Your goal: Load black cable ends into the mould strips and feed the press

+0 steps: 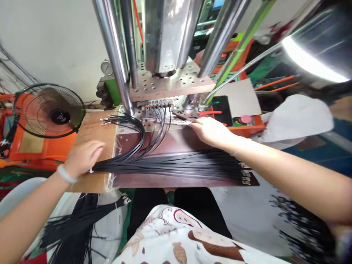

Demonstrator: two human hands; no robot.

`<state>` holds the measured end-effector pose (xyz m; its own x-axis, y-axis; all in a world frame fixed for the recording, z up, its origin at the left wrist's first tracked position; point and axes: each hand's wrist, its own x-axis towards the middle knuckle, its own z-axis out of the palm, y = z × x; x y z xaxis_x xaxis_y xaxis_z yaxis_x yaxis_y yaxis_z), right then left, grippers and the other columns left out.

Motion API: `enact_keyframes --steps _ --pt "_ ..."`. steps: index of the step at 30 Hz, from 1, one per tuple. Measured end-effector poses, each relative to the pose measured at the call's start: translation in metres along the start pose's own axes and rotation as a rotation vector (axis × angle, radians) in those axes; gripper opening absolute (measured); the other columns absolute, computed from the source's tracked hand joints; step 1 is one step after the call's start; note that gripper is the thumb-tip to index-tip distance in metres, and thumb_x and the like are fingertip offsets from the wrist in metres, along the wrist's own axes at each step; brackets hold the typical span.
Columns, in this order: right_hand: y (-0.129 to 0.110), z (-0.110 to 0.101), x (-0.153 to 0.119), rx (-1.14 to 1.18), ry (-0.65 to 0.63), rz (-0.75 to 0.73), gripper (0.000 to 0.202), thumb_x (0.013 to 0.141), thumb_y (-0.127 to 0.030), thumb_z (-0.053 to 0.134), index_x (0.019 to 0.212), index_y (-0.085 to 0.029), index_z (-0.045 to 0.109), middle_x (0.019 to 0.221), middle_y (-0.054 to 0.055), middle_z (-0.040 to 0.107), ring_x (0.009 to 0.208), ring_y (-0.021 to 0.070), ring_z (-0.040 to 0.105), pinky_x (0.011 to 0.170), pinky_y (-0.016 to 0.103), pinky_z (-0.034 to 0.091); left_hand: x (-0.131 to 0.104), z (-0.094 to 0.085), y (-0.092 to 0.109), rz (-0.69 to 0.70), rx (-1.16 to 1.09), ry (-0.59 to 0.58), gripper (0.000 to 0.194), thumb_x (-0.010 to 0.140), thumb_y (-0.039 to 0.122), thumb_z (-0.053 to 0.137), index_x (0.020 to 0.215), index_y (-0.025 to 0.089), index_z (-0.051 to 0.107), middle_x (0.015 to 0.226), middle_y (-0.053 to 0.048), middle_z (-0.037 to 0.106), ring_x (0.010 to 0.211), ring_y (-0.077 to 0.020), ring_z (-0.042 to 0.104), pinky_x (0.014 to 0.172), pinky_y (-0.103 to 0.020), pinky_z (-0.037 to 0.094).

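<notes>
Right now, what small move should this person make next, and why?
Probably draw the right hand back from the pale strip it seems to touch: it is close to the drilled metal plate, and some black cables run into the fixture below that plate.

The left hand [84, 157] is near black cables [176, 164], the right hand [211, 132] by a press [172, 86].

White glare from the lamp [319, 46]
</notes>
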<state>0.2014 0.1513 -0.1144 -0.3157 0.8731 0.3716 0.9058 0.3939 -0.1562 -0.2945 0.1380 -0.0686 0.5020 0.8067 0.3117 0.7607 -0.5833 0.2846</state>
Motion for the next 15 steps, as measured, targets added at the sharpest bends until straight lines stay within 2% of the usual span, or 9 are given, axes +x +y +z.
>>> enact_keyframes --steps 2,4,6,7,8,10,13,15 --pt "0.002 0.013 0.02 -0.239 -0.113 -0.086 0.022 0.088 -0.012 0.046 0.09 -0.008 0.068 0.088 0.017 0.066 0.079 0.0232 0.055 0.069 0.035 0.035 0.075 0.035 0.016 0.163 0.029 -0.209 0.04 0.093 0.034 0.039 0.123 0.017 0.061 0.133 -0.009 0.059 0.124 -0.0259 0.053 0.111 -0.042 0.038" --pt "0.002 0.022 0.034 -0.368 -0.168 -0.138 0.023 0.09 -0.011 0.043 0.093 -0.006 0.066 0.09 0.018 0.065 0.082 0.025 0.053 0.069 0.035 0.032 0.135 0.069 0.024 0.213 0.12 -0.344 0.048 0.095 0.029 0.034 0.133 0.006 0.052 0.144 -0.016 0.048 0.134 -0.0261 0.043 0.116 -0.042 0.031" --pt "0.005 0.026 0.04 -0.363 -0.164 -0.18 0.022 0.091 -0.012 0.043 0.09 -0.007 0.065 0.088 0.016 0.063 0.085 0.0258 0.052 0.07 0.034 0.031 0.174 0.093 0.023 0.238 0.229 -0.439 0.05 0.095 0.028 0.035 0.136 0.002 0.047 0.147 -0.02 0.042 0.138 -0.0274 0.038 0.117 -0.044 0.028" --pt "0.007 0.026 0.039 -0.333 -0.162 -0.206 0.021 0.091 -0.013 0.044 0.088 -0.008 0.064 0.087 0.016 0.063 0.086 0.0259 0.051 0.071 0.034 0.031 0.185 0.1 0.021 0.257 0.282 -0.46 0.05 0.095 0.03 0.036 0.136 0.003 0.048 0.146 -0.02 0.043 0.137 -0.0285 0.038 0.117 -0.046 0.028" --pt "0.009 0.024 0.036 -0.289 -0.166 -0.234 0.02 0.091 -0.013 0.045 0.086 -0.009 0.064 0.086 0.015 0.062 0.086 0.0256 0.05 0.072 0.034 0.031 0.19 0.103 0.019 0.284 0.331 -0.464 0.05 0.095 0.032 0.038 0.135 0.005 0.049 0.143 -0.02 0.046 0.135 -0.0297 0.04 0.115 -0.047 0.029" --pt "0.014 0.018 0.022 -0.185 -0.189 -0.286 0.02 0.092 -0.015 0.046 0.086 -0.01 0.064 0.085 0.013 0.062 0.083 0.024 0.05 0.073 0.033 0.033 0.184 0.1 0.013 0.338 0.417 -0.45 0.047 0.095 0.037 0.041 0.131 0.01 0.055 0.13 -0.019 0.055 0.124 -0.031 0.049 0.109 -0.048 0.036" --pt "0.017 0.003 -0.007 -0.025 -0.23 -0.337 0.024 0.095 -0.016 0.042 0.092 -0.011 0.066 0.085 0.012 0.061 0.08 0.0224 0.05 0.075 0.033 0.037 0.152 0.079 0.005 0.345 0.496 -0.5 0.044 0.096 0.039 0.039 0.124 0.014 0.061 0.106 -0.016 0.064 0.103 -0.0295 0.059 0.092 -0.044 0.048" --pt "0.019 -0.005 -0.019 0.105 -0.276 -0.385 0.026 0.096 -0.02 0.042 0.095 -0.013 0.066 0.087 0.011 0.062 0.082 0.0222 0.053 0.078 0.034 0.04 0.131 0.066 0.003 0.287 0.47 -0.533 0.044 0.096 0.041 0.039 0.123 0.016 0.063 0.1 -0.013 0.065 0.093 -0.0277 0.062 0.085 -0.042 0.051"
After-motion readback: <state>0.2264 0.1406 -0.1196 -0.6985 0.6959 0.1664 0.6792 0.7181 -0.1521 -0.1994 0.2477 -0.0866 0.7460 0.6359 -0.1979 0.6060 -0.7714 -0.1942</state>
